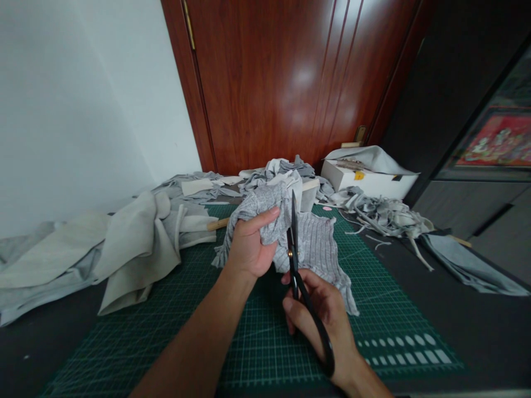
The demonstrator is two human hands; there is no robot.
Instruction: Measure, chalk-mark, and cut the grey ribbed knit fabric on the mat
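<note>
My left hand (pixel 249 243) grips a bunched piece of grey ribbed fabric (pixel 315 243) and lifts it above the green cutting mat (pixel 174 331). My right hand (pixel 323 320) holds black scissors (pixel 295 260) pointing upward, with the blades closed along the fabric just right of my left thumb. The lower part of the fabric hangs down toward the mat behind my right hand.
A heap of beige and grey cloth (pixel 124 249) lies left of the mat. More grey pieces (pixel 282 171) pile at the back before a wooden door (pixel 286 77). A white box (pixel 369 177) and a tangle of fabric strips (pixel 385 215) sit at the right. A dark cabinet (pixel 477 138) stands beyond.
</note>
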